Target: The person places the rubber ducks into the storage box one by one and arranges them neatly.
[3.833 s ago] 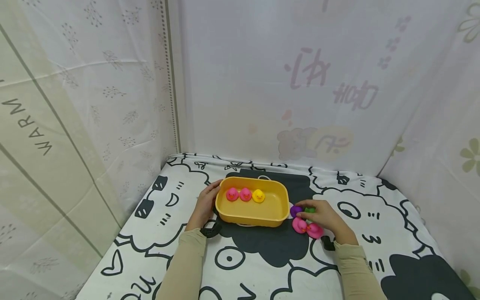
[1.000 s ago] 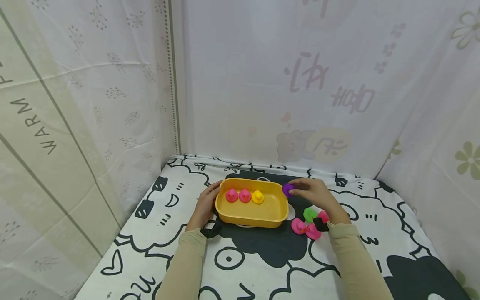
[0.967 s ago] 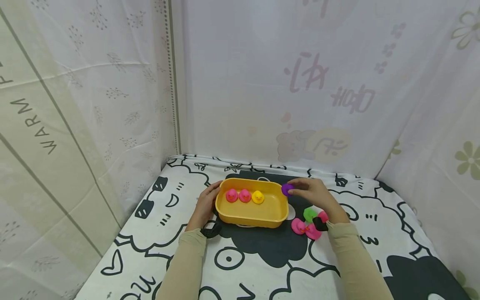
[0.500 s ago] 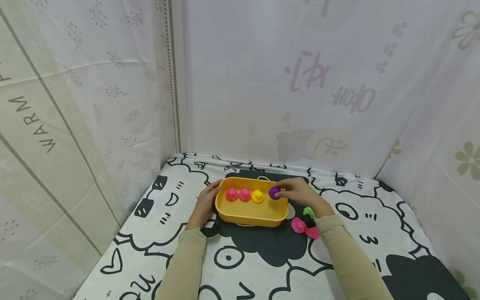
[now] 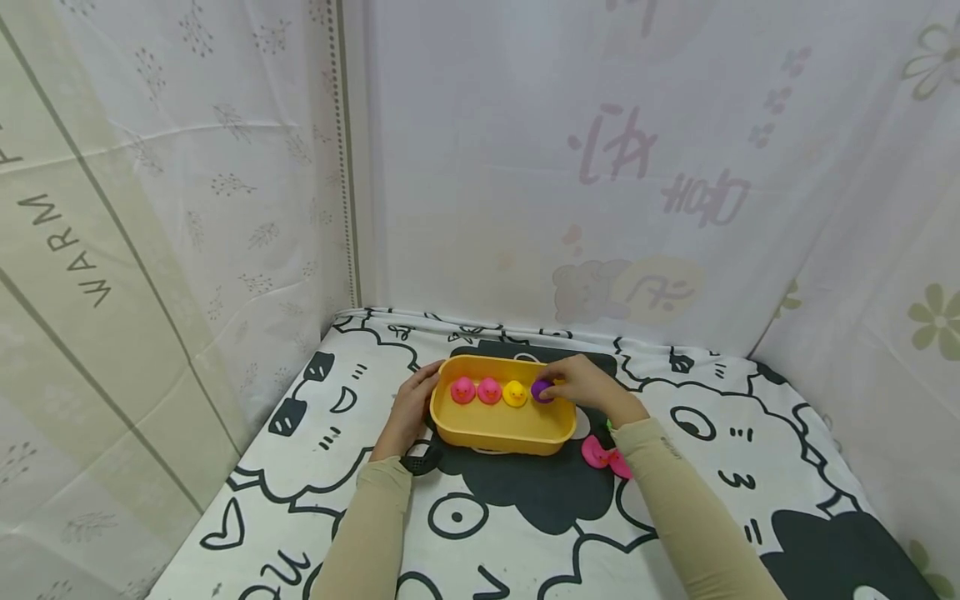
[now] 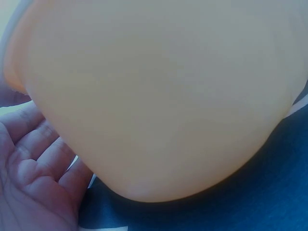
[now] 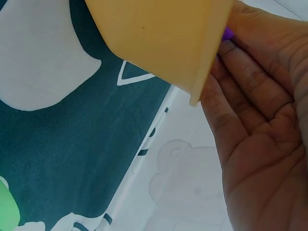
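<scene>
In the head view, a yellow tub (image 5: 487, 422) holds a row of two pink rubber ducks (image 5: 489, 391) and a yellow rubber duck (image 5: 514, 394). Beside the yellow one, inside the tub, my right hand (image 5: 592, 389) pinches a purple rubber duck (image 5: 537, 390) between thumb and fingers. Only a sliver of that purple duck shows past the tub's rim in the right wrist view. My left hand (image 5: 408, 407) rests along the tub's left end, its fingers lightly bent against the outer wall (image 6: 159, 110) in the left wrist view.
Two pink ducks (image 5: 595, 452) lie on the cloth right of the tub, partly behind my right forearm. A green toy (image 7: 6, 208) lies near them. The patterned cloth (image 5: 540, 550) covers the table, and curtains (image 5: 480, 167) hang behind and at both sides.
My right hand has picked up the purple duck from the group on the right, lifted it over the rim and lowered it in beside the yellow duck. My left hand has stayed at the tub.
</scene>
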A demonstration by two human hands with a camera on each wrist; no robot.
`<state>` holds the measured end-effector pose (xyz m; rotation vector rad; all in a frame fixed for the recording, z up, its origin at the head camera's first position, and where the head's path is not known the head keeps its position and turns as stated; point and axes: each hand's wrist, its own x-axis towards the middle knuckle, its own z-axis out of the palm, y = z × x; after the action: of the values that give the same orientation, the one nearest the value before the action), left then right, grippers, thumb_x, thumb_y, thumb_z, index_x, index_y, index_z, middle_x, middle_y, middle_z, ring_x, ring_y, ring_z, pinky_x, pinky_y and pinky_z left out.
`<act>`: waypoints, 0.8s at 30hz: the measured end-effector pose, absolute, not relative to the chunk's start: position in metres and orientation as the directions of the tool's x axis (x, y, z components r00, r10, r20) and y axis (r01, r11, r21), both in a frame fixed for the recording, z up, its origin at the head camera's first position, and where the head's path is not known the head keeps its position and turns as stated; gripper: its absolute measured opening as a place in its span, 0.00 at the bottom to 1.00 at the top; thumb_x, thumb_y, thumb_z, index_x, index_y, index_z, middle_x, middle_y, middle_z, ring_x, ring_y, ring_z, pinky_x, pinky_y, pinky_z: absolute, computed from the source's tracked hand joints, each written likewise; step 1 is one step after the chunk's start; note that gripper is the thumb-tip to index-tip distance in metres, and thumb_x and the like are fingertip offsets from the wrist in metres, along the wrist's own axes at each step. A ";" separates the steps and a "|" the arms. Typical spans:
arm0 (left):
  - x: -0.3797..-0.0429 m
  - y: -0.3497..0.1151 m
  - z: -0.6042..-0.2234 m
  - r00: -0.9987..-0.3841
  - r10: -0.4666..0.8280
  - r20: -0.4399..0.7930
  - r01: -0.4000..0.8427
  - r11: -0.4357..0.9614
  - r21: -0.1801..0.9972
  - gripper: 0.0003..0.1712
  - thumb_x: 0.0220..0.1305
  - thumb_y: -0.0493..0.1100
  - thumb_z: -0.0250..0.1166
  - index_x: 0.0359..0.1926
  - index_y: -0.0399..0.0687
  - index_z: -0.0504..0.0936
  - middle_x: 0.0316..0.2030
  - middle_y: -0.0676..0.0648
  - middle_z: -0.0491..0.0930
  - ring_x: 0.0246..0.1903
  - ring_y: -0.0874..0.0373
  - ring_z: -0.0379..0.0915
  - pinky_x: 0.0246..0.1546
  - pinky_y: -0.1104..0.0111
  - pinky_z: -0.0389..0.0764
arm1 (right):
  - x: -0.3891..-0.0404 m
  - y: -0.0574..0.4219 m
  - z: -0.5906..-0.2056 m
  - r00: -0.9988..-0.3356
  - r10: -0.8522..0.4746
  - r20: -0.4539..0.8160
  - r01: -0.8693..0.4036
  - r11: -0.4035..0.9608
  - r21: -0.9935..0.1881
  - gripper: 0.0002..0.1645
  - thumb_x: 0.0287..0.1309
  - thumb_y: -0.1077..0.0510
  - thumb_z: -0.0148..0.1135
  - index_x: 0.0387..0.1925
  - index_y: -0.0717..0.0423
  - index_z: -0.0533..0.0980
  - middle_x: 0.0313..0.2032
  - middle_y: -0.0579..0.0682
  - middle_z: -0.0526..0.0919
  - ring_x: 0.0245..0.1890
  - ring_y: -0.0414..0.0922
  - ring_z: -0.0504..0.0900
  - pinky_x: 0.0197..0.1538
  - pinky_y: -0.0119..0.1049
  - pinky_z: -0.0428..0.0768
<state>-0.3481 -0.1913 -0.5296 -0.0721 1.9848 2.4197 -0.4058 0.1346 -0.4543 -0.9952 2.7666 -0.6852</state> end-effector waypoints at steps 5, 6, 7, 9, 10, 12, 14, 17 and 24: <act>-0.349 -0.193 -0.531 -0.999 -0.021 -0.032 -0.027 -0.193 0.981 0.22 0.75 0.52 0.55 0.67 0.58 0.75 0.66 0.51 0.72 0.65 0.52 0.69 0.66 0.61 0.70 | -0.407 0.130 -0.456 -0.776 -0.630 0.022 -0.572 0.689 -0.445 0.14 0.60 0.55 0.72 0.47 0.51 0.86 0.40 0.44 0.86 0.36 0.40 0.81 0.47 0.36 0.85; -0.348 -0.193 -0.531 -0.999 -0.023 -0.032 -0.027 -0.192 0.981 0.23 0.75 0.53 0.55 0.67 0.58 0.75 0.66 0.51 0.72 0.65 0.52 0.69 0.67 0.61 0.70 | -0.407 0.129 -0.457 -0.777 -0.629 0.016 -0.570 0.693 -0.442 0.14 0.60 0.55 0.72 0.48 0.51 0.86 0.40 0.43 0.86 0.36 0.40 0.80 0.47 0.36 0.84; -0.348 -0.193 -0.531 -0.999 -0.025 -0.033 -0.028 -0.190 0.981 0.23 0.75 0.53 0.55 0.67 0.58 0.75 0.66 0.51 0.72 0.65 0.52 0.69 0.67 0.61 0.70 | -0.407 0.128 -0.457 -0.779 -0.627 0.009 -0.568 0.698 -0.436 0.15 0.60 0.54 0.72 0.48 0.51 0.86 0.39 0.43 0.86 0.36 0.39 0.80 0.47 0.36 0.84; -0.347 -0.193 -0.531 -0.999 -0.027 -0.037 -0.031 -0.195 0.980 0.23 0.75 0.52 0.55 0.67 0.57 0.75 0.66 0.50 0.72 0.65 0.52 0.69 0.67 0.60 0.70 | -0.407 0.125 -0.459 -0.781 -0.624 -0.003 -0.564 0.708 -0.426 0.15 0.60 0.54 0.72 0.48 0.52 0.85 0.39 0.42 0.85 0.35 0.39 0.80 0.47 0.36 0.84; -0.347 -0.193 -0.531 -0.999 -0.026 -0.040 -0.034 -0.195 0.980 0.23 0.75 0.53 0.55 0.67 0.57 0.75 0.66 0.50 0.71 0.65 0.52 0.69 0.67 0.60 0.70 | -0.407 0.124 -0.459 -0.783 -0.622 -0.009 -0.562 0.713 -0.420 0.15 0.60 0.54 0.72 0.48 0.52 0.85 0.38 0.42 0.85 0.35 0.40 0.80 0.47 0.36 0.84; -0.347 -0.193 -0.531 -0.999 -0.022 -0.041 -0.036 -0.200 0.979 0.23 0.75 0.53 0.55 0.67 0.57 0.75 0.66 0.50 0.71 0.65 0.52 0.69 0.67 0.60 0.70 | -0.406 0.122 -0.460 -0.789 -0.614 -0.020 -0.555 0.727 -0.405 0.15 0.60 0.53 0.72 0.48 0.51 0.85 0.37 0.42 0.84 0.35 0.40 0.79 0.47 0.37 0.83; -0.347 -0.193 -0.531 -0.999 -0.018 -0.038 -0.033 -0.201 0.979 0.23 0.75 0.53 0.55 0.67 0.57 0.74 0.67 0.50 0.71 0.65 0.52 0.69 0.67 0.60 0.70 | -0.405 0.120 -0.460 -0.797 -0.604 -0.028 -0.546 0.739 -0.395 0.15 0.60 0.55 0.72 0.48 0.52 0.85 0.37 0.42 0.84 0.34 0.41 0.79 0.46 0.38 0.84; -0.347 -0.192 -0.531 -0.999 -0.015 -0.033 -0.029 -0.197 0.980 0.24 0.75 0.54 0.56 0.67 0.58 0.75 0.67 0.50 0.71 0.65 0.52 0.69 0.67 0.60 0.70 | -0.405 0.119 -0.461 -0.808 -0.587 -0.042 -0.537 0.765 -0.357 0.14 0.60 0.55 0.71 0.48 0.52 0.85 0.36 0.42 0.84 0.34 0.40 0.79 0.46 0.38 0.84; -0.348 -0.192 -0.531 -1.000 -0.009 -0.019 -0.016 -0.197 0.980 0.23 0.75 0.53 0.56 0.67 0.57 0.75 0.67 0.50 0.72 0.65 0.52 0.69 0.67 0.60 0.70 | -0.407 0.121 -0.465 -0.810 -0.584 -0.046 -0.546 0.781 -0.304 0.15 0.61 0.54 0.71 0.49 0.51 0.84 0.38 0.43 0.84 0.35 0.40 0.79 0.47 0.37 0.84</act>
<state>-0.3480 -0.1920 -0.5308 -0.0317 1.9878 2.4265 -0.4070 0.1214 -0.4647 -0.9044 2.8335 -0.4207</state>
